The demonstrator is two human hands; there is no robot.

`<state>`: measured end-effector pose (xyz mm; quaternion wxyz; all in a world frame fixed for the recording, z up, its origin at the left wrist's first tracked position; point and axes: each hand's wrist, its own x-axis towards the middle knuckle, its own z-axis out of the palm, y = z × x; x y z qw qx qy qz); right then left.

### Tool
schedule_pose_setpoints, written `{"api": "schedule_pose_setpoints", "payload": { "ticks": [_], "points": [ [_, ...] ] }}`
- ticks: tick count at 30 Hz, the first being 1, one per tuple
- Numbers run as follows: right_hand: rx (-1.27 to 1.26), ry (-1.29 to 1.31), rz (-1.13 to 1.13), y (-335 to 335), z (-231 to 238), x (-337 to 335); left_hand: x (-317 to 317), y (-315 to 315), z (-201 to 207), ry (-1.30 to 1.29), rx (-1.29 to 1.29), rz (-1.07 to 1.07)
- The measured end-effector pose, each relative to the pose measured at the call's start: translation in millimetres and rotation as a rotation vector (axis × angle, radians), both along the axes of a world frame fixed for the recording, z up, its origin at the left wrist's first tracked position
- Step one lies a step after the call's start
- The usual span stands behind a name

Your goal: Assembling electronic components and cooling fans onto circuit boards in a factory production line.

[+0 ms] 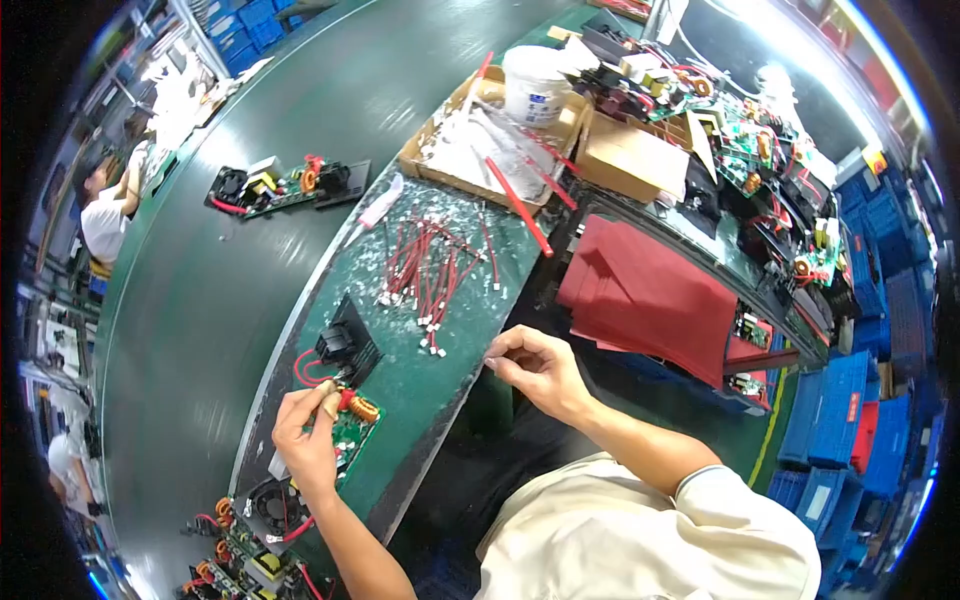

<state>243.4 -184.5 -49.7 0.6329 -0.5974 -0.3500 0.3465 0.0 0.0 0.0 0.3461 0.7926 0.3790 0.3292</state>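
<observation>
Circuit board point(352, 437) with a copper-wound coil point(365, 409), flat on the green counter point(400, 470) near the conveyor side, directly under the person's left hand point(305, 437). Left grip narrow, thumb and fingertips pinched on red wire point(305, 366) at the board's upper end, just beside the coil. Next to those fingertips, a black finned heat sink point(350, 340), the wire looping out at its side.

Right hand point(540, 375) bare, raised at the counter's near edge, well apart from the board. Right grip narrow, thumb and index finger curled close together; impossible to tell whether anything fine between them.

Farther up the counter, a loose heap of red-and-black leads point(425, 265) with small white connectors. Beyond, a cardboard tray point(412, 152) with a white bucket point(530, 95) inside and red tubes point(518, 208) across its rim.

Toward lower left, more assemblies point(240, 550) with coils and a black fan point(275, 507). On the wide green conveyor point(200, 330), 1 similar assembly point(285, 190).

At right, dark red sheeting point(650, 290) below a shelf crowded with boards point(750, 160), blue crates point(835, 400) past it. Across the conveyor at far left, 2 people in pale tops, 1 point(105, 220) above the other point(68, 460).
</observation>
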Motion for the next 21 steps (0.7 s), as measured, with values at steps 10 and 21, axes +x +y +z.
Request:
{"api": "schedule_pose_setpoints", "payload": {
  "ticks": [10,21],
  "points": [
    [0.075,0.513,-0.063,-17.8,-5.0,27.9,2.1,-6.4,-6.4,-0.065,0.014,0.054],
    [-0.212,-1.073,-0.257,-14.8,-13.0,103.9,3.9,-6.6,5.8,0.074,-0.029,0.131]
  ]
}}
